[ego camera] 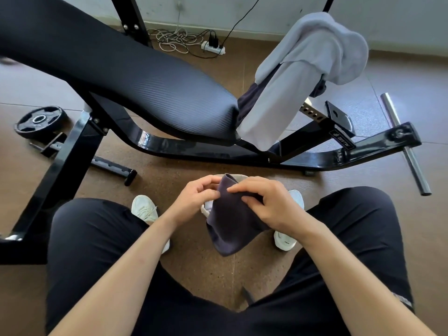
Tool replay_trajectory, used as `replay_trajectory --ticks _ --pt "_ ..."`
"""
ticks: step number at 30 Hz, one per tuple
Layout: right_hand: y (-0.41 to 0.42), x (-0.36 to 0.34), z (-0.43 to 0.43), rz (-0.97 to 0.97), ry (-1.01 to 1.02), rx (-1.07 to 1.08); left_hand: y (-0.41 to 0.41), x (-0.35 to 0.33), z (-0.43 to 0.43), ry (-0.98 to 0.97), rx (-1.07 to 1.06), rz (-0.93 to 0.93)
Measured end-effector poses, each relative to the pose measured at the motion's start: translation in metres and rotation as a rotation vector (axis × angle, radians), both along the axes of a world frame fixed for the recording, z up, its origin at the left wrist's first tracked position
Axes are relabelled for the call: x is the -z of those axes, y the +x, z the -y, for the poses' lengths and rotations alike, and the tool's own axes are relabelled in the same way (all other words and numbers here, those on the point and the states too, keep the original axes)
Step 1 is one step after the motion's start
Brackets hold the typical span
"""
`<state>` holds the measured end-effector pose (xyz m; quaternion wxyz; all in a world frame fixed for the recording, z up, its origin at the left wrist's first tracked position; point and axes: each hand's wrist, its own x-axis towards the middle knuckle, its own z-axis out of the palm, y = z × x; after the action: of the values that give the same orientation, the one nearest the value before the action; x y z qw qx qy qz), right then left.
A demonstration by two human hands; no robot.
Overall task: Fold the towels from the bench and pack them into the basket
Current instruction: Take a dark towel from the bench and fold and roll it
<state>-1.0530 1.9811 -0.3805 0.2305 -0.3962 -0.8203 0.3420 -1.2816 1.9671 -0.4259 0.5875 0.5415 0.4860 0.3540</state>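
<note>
I hold a dark purple-grey towel (230, 224) between my knees, above the floor. My left hand (196, 200) pinches its upper left edge. My right hand (266, 202) grips its upper right part with curled fingers. The towel hangs down in a loose fold. Behind it only a pale rim of the basket (238, 176) shows; the rest is hidden. A light grey towel (308, 69) is draped over the raised end of the black bench (135, 76), with a dark towel (249, 98) partly visible under it.
The bench frame (218, 154) crosses the floor in front of my feet. A weight plate (40, 122) and a black peg lie at the left, a steel bar (407, 146) at the right. A power strip (213, 47) with cables sits by the far wall.
</note>
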Motion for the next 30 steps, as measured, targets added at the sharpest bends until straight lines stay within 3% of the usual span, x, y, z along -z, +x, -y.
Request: replay_trajectory --ticks 7,13,23,30 --pt "0.033 -0.02 -0.002 -0.185 -0.071 0.136 0.018 0.027 0.004 0.029 0.106 -0.38" --pt "0.054 -0.025 -0.005 -0.319 0.002 0.425 0.01 0.049 0.0 -0.009 0.127 -0.688" --pt "0.088 -0.006 -0.03 -0.464 -0.075 0.844 0.003 0.047 0.0 0.009 0.018 -0.59" --pt "0.106 0.01 -0.049 -0.694 -0.367 1.009 -0.001 0.028 0.0 0.018 -0.238 -0.273"
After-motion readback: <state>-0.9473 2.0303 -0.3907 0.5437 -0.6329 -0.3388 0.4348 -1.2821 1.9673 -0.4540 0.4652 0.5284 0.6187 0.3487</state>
